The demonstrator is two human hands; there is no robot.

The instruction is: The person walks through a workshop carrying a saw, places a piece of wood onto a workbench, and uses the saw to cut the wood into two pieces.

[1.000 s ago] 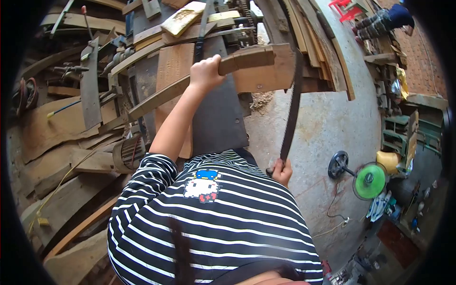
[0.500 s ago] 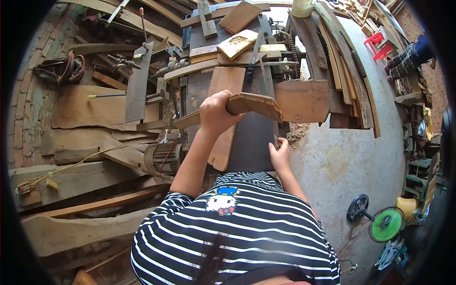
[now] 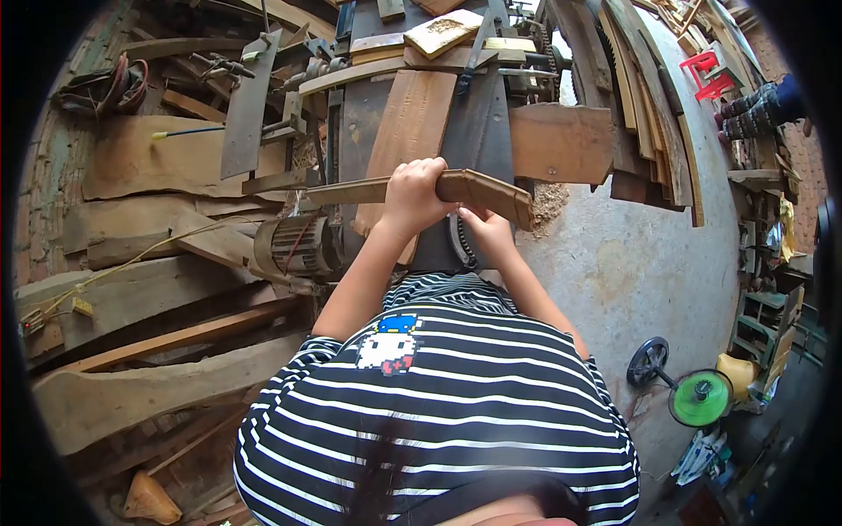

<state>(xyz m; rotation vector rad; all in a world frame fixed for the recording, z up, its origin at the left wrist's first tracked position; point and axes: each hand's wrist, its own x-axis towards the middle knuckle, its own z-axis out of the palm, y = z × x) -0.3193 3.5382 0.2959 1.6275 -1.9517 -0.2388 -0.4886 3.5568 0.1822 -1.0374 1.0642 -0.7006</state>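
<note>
My left hand (image 3: 417,195) grips the near side of a wooden board (image 3: 487,192), its fingers wrapped over the upper edge. Seen nearly edge-on, the board reaches out left and right of the hand and bends down at its right end. Just below it, my right hand (image 3: 491,235) is closed, with the thumb close to the left hand and the other fingers partly hidden by the board. What it grips cannot be made out. A dark, ridged curved strip (image 3: 461,244) lies beside it. Beyond the board, a long reddish plank (image 3: 412,123) rests on a dark machine table (image 3: 478,131).
Wood pieces lie across the table's far end, among them a pale block (image 3: 443,33). A wide brown board (image 3: 561,145) juts out at right beside stacked planks (image 3: 653,105). An electric motor (image 3: 294,245) sits at left. A green round-headed fan (image 3: 701,396) lies on the floor.
My right hand has come up from the table's right edge to beneath the board, near my left hand. The board has turned more edge-on. The surroundings shift upward in view.
</note>
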